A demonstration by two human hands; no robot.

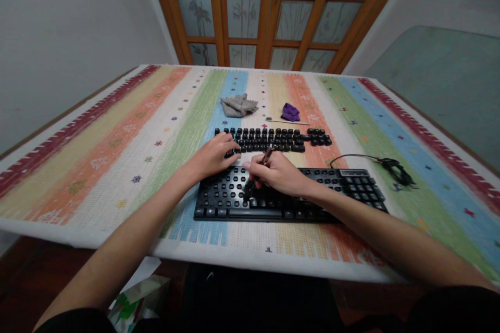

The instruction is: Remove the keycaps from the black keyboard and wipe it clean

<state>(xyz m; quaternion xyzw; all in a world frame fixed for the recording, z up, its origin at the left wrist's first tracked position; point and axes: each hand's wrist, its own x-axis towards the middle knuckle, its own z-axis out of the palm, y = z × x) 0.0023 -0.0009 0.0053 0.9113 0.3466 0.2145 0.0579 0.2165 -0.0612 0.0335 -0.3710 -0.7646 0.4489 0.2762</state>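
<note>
A black keyboard (269, 214) lies on the striped tablecloth. Many of its letter keys are off, baring small square stems, while the bottom row and the number pad still carry caps. Over its left middle, my right hand (279, 171) is closed around a slim brush (269, 154) with a dark handle, its dark lower end down among the stems. Behind the keyboard, loose black keycaps (269, 140) stand in rows. My left hand (214, 156) rests at the left end of these rows, fingers apart, covering some caps. Whether its fingertips touch a cap is hard to see.
Beyond the keycaps lie a crumpled grey cloth (238, 106), a bunched purple cloth (290, 112) and a thin stick-like tool (289, 122). A coiled black cable (396, 170) sits right of the keyboard. Below the table's front edge is a bag (138, 296).
</note>
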